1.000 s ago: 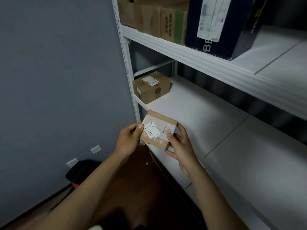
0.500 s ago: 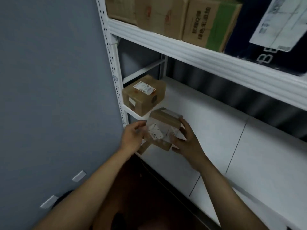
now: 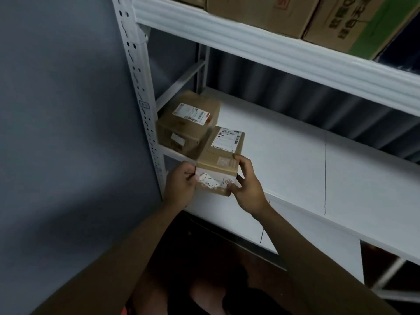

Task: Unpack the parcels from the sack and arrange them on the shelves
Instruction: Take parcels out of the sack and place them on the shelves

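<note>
Head view: left hand (image 3: 179,186) and right hand (image 3: 246,186) grip a small brown parcel (image 3: 221,163) by its sides, fingers curled round its edges, at the front left of the white middle shelf (image 3: 295,160). It touches a second labelled parcel (image 3: 189,125). White shipping labels top both; print too blurred to read.

Held parcel (image 3: 223,153), between left hand (image 3: 180,186) and right hand (image 3: 247,189): white shipping label on top with barcodes, print too small to read; a line drawing on its near face, no legible words. Second parcel (image 3: 189,123), just beyond the left hand: label and barcode, also unreadable. Green-sided carton (image 3: 361,23) on the shelf above the hands carries Chinese characters, blurred
</note>
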